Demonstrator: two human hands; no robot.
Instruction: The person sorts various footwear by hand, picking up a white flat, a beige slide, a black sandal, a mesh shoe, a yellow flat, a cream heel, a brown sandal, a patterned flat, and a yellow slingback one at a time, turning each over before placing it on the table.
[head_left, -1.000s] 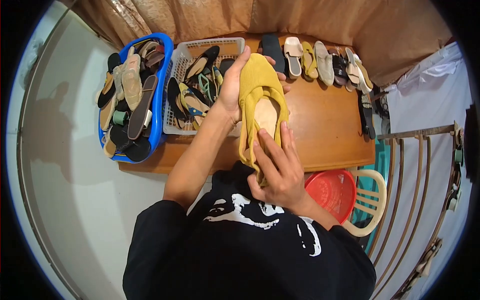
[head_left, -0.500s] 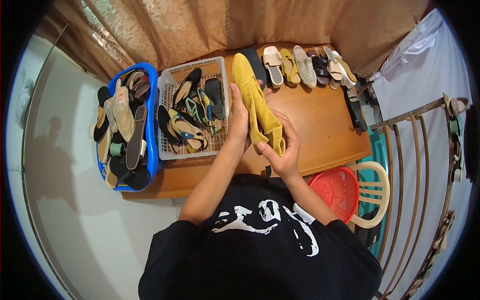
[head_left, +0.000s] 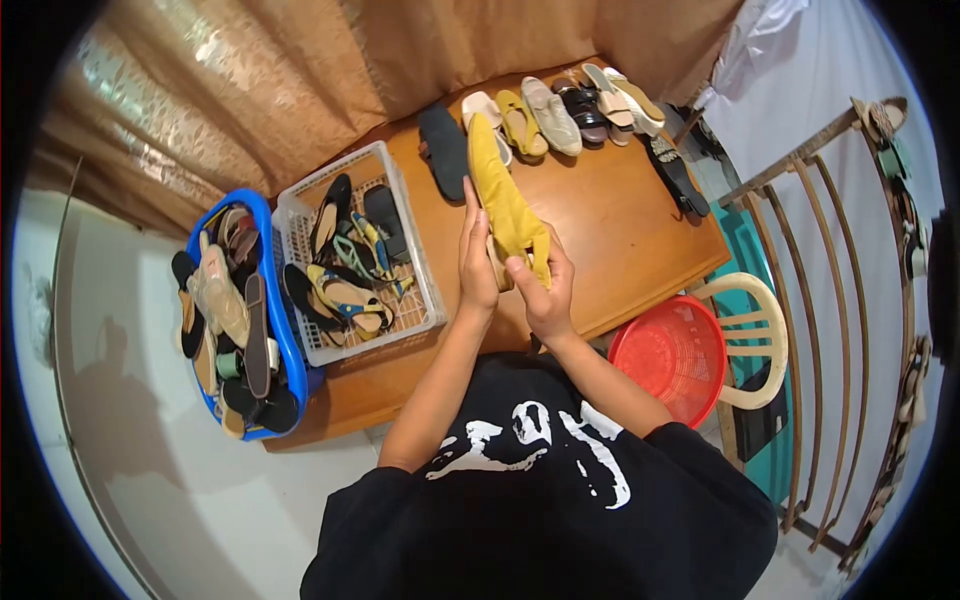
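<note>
A mustard-yellow fabric shoe [head_left: 503,195] is held up over the wooden table, its toe pointing away from me. My right hand [head_left: 546,297] grips the heel end, with the thumb on the near side. Along the left side of the shoe, my left hand [head_left: 479,262] presses against it with fingers pointing up; part of its grip is hidden. A dark slipper [head_left: 443,152] lies just beyond my left hand. Partly behind the shoe's toe is a white sandal [head_left: 480,106], with a yellow sandal [head_left: 522,125] beside it.
More footwear, including a light slip-on [head_left: 551,115], lines the table's [head_left: 625,220] back edge. A black sandal [head_left: 680,180] lies at right. To the left stand a white crate [head_left: 430,300] and a blue basket [head_left: 290,345] of shoes. A red basin [head_left: 665,365] sits on a chair [head_left: 765,345].
The view has swung, shifting the crate and basket left and down. The yellow shoe has turned, showing more of its side and less of its opening. Both hands stay on it.
</note>
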